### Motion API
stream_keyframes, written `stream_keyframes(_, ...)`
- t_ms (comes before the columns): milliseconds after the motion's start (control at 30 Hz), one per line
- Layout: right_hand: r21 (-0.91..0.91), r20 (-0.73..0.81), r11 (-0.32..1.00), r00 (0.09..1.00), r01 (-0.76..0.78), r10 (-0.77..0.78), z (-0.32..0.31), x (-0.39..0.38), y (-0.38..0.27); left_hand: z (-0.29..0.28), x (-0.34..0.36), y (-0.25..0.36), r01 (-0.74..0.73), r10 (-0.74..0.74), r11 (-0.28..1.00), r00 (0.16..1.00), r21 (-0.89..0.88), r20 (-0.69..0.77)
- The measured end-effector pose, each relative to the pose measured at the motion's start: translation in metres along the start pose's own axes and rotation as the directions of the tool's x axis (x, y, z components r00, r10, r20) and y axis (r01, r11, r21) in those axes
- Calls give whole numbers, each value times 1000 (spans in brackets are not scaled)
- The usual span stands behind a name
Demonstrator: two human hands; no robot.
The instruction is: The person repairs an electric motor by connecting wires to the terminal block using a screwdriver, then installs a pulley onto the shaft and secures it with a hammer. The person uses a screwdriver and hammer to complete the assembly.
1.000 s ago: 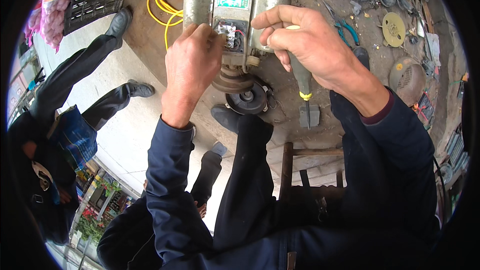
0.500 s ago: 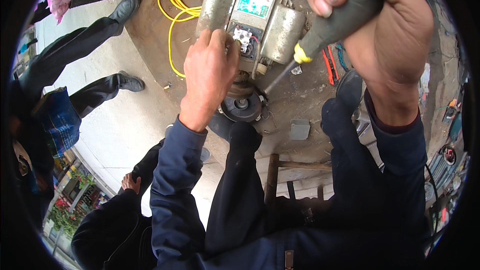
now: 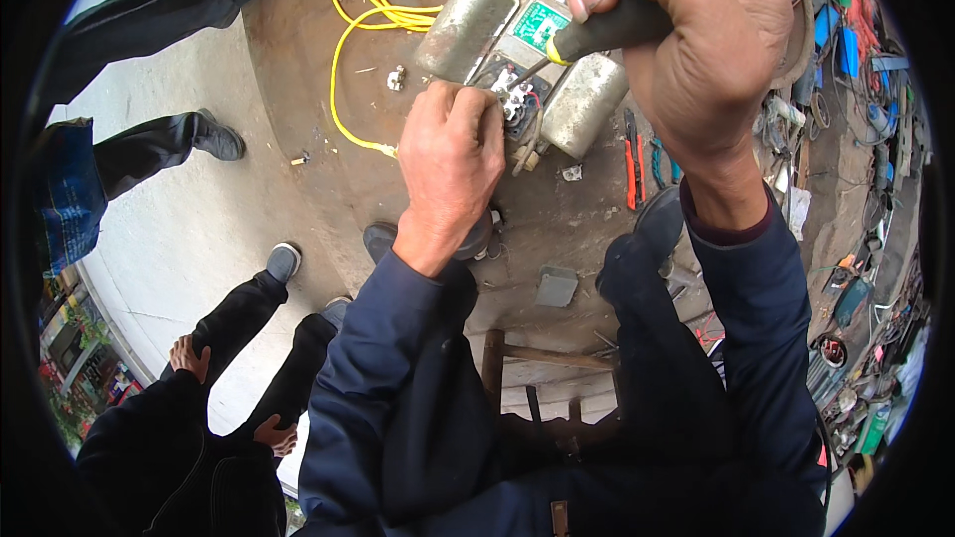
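Observation:
My right hand [image 3: 711, 55] is wrapped round the dark handle of a screwdriver [image 3: 615, 32] with a yellow collar. Its shaft slants down-left to the white terminal block [image 3: 511, 91] in the opened box of an electric motor [image 3: 530, 28]. The motor has a green label and a worn metal cylinder [image 3: 468, 30] on either side. Beside the terminal block my left hand [image 3: 450, 154] is closed, fingers curled and pressed together; whatever they pinch is hidden behind the knuckles. My left wrist covers most of the round part at the motor's near end.
Yellow cable [image 3: 370, 0] lies coiled behind the motor. Red-handled pliers [image 3: 633, 169] and a grey square plate [image 3: 557, 286] are on the ground. Loose tools and scrap [image 3: 880, 129] crowd the right side. A person's hand [image 3: 189, 358] and other people's legs show at left.
The screwdriver's tip has moved from beside the round part up to the terminal block. My left hand stays closed near the block. The whole view has shifted.

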State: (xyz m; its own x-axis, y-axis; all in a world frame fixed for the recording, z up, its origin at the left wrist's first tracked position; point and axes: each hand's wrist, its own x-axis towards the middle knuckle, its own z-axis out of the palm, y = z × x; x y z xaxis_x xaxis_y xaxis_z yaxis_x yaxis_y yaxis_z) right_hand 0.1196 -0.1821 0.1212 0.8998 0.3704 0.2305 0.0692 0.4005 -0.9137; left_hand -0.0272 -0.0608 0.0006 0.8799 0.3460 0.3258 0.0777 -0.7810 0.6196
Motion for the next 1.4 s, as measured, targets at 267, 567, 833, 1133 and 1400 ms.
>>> stream_keyframes(267,-58,-27,995,997,-75,74,6,-4,1,-1,2,2,30,-30,999,999,16,19)
stream_keyframes(567,-48,-3,998,999,32,-32,6,-4,12,6,5,2,5,-3,996,1000,92,-22)
stream_keyframes(833,-60,-48,997,998,-44,41,10,-9,8,7,6,1,0,3,998,999,62,-48)
stream_keyframes(1133,12,-16,1000,1000,13,-13,10,-8,15,8,6,0,-1,3,998,999,55,-47)
stream_keyframes(1400,-9,0,1000,1000,-5,5,7,-9,13,8,5,-1,-8,10,998,999,62,-47)
